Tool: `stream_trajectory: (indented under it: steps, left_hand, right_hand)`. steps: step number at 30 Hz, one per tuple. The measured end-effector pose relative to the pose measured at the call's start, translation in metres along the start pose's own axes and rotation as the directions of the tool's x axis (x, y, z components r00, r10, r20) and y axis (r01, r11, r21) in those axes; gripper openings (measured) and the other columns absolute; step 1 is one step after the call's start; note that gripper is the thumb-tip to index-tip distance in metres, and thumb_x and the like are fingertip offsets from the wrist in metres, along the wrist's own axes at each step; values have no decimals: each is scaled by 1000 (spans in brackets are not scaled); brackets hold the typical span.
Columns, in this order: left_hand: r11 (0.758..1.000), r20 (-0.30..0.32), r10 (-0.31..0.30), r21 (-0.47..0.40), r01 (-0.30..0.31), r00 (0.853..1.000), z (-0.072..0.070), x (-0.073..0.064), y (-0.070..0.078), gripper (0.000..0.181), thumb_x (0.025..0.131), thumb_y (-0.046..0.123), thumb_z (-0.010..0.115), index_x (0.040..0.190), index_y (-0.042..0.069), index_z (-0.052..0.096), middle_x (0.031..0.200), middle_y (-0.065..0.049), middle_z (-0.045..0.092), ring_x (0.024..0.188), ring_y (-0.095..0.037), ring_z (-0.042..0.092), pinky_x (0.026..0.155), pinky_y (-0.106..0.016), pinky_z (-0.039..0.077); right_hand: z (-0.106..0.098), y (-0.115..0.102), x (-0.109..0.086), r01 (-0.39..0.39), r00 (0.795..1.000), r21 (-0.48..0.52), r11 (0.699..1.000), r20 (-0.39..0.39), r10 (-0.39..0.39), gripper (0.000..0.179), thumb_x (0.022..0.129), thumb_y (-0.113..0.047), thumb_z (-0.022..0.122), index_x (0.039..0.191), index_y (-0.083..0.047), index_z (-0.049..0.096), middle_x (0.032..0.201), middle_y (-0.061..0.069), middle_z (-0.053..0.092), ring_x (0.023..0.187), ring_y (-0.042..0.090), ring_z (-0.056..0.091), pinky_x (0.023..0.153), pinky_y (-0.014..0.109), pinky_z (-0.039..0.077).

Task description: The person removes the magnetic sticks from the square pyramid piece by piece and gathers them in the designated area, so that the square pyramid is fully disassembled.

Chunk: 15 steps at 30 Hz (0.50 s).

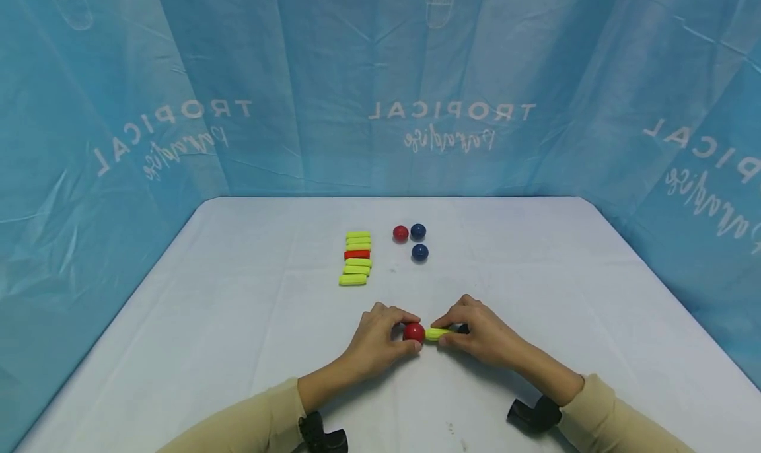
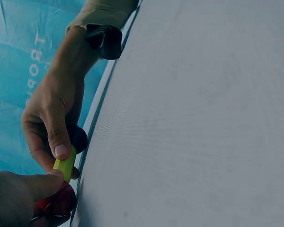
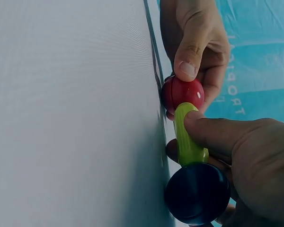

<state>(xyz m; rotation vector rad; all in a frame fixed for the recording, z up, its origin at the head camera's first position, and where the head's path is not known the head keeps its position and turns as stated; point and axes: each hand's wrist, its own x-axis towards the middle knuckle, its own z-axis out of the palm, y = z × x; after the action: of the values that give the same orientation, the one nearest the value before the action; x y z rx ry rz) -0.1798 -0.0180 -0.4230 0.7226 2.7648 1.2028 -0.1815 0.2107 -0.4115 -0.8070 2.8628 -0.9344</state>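
Near the front middle of the table, my left hand [image 1: 376, 342] pinches a glossy red ball [image 1: 414, 333] between thumb and fingers. My right hand [image 1: 484, 334] holds a short yellow-green rod [image 1: 437, 334] by its sides. One rounded end of the rod meets the red ball [image 3: 184, 92]. At its other end sits a dark blue ball [image 3: 197, 194], close under the right palm and mostly covered by that hand in the head view. Rod and balls form one line. In the left wrist view, the left fingers partly cover the red ball [image 2: 62, 200].
Farther back lies a column of several yellow-green rods [image 1: 358, 263] with a red rod [image 1: 357, 255] among them. Right of it are another red ball [image 1: 401, 234] and two dark blue balls [image 1: 419, 231]. Blue printed curtains [image 1: 380, 156] surround the white table [image 1: 238, 308].
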Motion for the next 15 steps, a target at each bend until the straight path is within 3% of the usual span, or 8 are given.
stream_trajectory:
  steps: [12,15]
  left_hand:
    - [997,-16,38,63,-37,999,-1,0,-1,35,75,30,78,108,19,70,98,6,69,90,-10,49,79,-30,30]
    - [998,-30,22,62,-20,999,-7,2,-3,35,76,28,77,109,17,69,98,5,69,90,-12,48,79,-31,31]
  right_hand:
    - [1,2,1,54,999,-8,999,-2,-54,21,80,-26,73,102,-26,73,90,-17,68,84,6,49,70,21,41]
    - [1,3,2,65,998,-6,998,2,-65,21,81,-26,73,101,-26,73,91,-17,69,84,4,49,71,21,42]
